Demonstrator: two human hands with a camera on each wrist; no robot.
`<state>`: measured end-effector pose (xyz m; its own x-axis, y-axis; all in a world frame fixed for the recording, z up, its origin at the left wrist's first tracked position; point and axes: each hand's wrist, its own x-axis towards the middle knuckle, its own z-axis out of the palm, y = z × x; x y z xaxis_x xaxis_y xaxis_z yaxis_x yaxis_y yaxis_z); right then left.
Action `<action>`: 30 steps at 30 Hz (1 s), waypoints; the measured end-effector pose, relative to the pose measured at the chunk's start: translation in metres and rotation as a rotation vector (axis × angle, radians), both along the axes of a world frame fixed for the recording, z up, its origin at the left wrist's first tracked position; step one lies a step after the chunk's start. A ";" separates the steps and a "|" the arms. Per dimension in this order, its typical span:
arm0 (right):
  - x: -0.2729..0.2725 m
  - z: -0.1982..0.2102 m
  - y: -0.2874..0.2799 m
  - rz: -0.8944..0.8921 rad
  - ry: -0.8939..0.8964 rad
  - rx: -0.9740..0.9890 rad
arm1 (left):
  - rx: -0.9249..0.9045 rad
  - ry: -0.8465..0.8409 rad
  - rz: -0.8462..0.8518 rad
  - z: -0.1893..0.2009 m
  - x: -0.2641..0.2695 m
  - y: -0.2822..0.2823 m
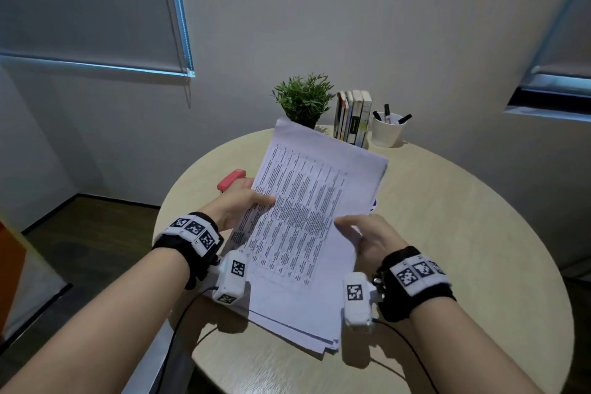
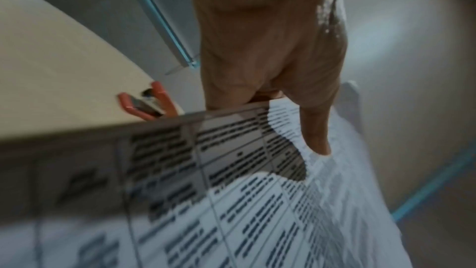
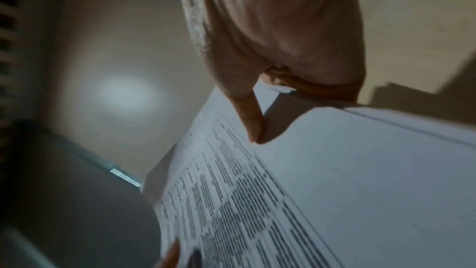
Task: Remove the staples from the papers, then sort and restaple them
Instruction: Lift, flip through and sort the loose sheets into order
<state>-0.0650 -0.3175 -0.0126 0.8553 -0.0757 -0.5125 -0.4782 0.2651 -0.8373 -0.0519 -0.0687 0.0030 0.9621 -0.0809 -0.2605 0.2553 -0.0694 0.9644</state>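
Note:
A stack of printed papers (image 1: pixel 307 214) with tables of text is held up, tilted, above the round table (image 1: pixel 447 233). My left hand (image 1: pixel 246 201) grips its left edge, thumb lying on the top sheet (image 2: pixel 257 201), fingers hidden underneath. My right hand (image 1: pixel 361 233) pinches the right edge, thumb on top of the papers (image 3: pixel 335 191). A red stapler (image 1: pixel 231 180) lies on the table just beyond my left hand; it shows in the left wrist view as the red stapler (image 2: pixel 146 103) past the paper's edge. No staple is visible.
At the table's far edge stand a potted green plant (image 1: pixel 303 99), a row of upright books (image 1: pixel 353 118) and a white cup with markers (image 1: pixel 387 129). A small blue-and-white thing (image 1: pixel 373 205) peeks out under the papers' right side.

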 end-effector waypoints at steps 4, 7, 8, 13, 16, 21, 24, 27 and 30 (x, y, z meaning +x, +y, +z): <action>-0.007 0.039 -0.019 -0.074 -0.346 -0.155 | -0.008 -0.275 -0.023 0.029 -0.002 -0.031; -0.010 0.073 -0.029 -0.147 -0.715 -0.383 | -0.008 -0.549 0.069 0.060 -0.006 -0.058; -0.010 0.083 -0.031 -0.161 -0.804 -0.417 | -0.047 -0.615 0.105 0.068 -0.005 -0.065; -0.005 0.097 -0.040 -0.219 -0.938 -0.382 | -0.156 -0.656 0.139 0.074 0.006 -0.081; -0.002 0.064 -0.048 -0.163 -0.815 -0.436 | -0.082 -0.561 0.081 0.050 0.010 -0.085; -0.005 0.011 -0.058 -0.214 -0.535 -0.448 | -0.140 -0.443 0.134 0.030 0.015 -0.086; -0.006 -0.014 -0.063 -0.353 -0.189 -0.298 | -0.223 -0.378 0.165 0.027 0.017 -0.086; -0.007 -0.023 -0.061 -0.232 -0.135 0.210 | -0.410 -0.255 0.308 0.018 0.025 -0.086; -0.007 -0.018 -0.055 -0.221 -0.113 0.480 | -0.534 -0.169 0.341 0.014 0.023 -0.092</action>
